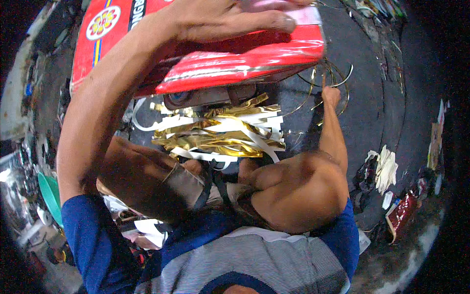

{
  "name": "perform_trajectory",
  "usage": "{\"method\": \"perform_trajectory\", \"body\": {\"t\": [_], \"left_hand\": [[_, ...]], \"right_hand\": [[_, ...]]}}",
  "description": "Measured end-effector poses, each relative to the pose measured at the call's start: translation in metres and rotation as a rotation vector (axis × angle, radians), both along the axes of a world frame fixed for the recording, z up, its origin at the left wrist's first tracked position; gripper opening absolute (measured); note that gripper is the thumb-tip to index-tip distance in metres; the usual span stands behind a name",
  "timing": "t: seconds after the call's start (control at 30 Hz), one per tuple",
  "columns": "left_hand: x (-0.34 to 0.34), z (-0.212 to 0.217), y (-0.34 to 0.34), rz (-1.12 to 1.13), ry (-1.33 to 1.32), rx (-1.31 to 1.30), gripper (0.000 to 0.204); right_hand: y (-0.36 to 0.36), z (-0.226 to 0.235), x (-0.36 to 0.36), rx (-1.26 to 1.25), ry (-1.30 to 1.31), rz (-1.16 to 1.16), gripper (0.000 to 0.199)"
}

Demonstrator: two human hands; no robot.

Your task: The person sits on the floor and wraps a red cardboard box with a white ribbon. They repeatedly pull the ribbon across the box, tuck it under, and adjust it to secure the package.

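Observation:
A large red, shiny plastic-wrapped package [235, 66] with a round flower emblem fills the upper part of the view. My left hand [225, 22] lies across its top with the thumb stretched out; the other fingers are partly cut off by the frame edge. Beneath that thumb is a pinkish-white patch [306, 16]. Farther right and low down, my right hand [331, 95] is closed beside thin gold loops [346, 93]; something slim and brownish sticks up from it, too small to name. Between my feet and the package lies a bundle of gold and white strips [220, 130].
A dark rounded object [210, 96] sits partly under the package. On the dark floor to my right are a cream glove-like cloth [386, 169] and a crumpled red wrapper [401, 215]. A green round-edged thing [49, 196] and mixed litter lie to my left.

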State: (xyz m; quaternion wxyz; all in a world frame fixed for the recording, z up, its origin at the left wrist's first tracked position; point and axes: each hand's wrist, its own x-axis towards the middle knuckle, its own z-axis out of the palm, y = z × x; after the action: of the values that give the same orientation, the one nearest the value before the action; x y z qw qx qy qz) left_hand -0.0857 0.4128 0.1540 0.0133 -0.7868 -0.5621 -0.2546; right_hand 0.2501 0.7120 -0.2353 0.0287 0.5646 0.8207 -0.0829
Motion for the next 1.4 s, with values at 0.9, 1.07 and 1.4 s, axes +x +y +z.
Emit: {"method": "perform_trajectory", "body": {"t": [0.9,1.07,1.4], "left_hand": [[0.129,-0.019,-0.112,0.156,-0.452,-0.048,0.058],[0.129,-0.004,-0.13,0.239,-1.136,-0.398,0.055],[0.108,0.014,-0.212,0.21,-0.668,-0.639,0.041]], "right_hand": [[-0.219,0.275,-0.076,-1.143,0.579,1.097,0.026],[-0.219,0.46,-0.103,-0.988,0.469,1.305,0.025],[-0.231,0.543,-0.086,-0.205,0.928,1.39,0.031]]}}
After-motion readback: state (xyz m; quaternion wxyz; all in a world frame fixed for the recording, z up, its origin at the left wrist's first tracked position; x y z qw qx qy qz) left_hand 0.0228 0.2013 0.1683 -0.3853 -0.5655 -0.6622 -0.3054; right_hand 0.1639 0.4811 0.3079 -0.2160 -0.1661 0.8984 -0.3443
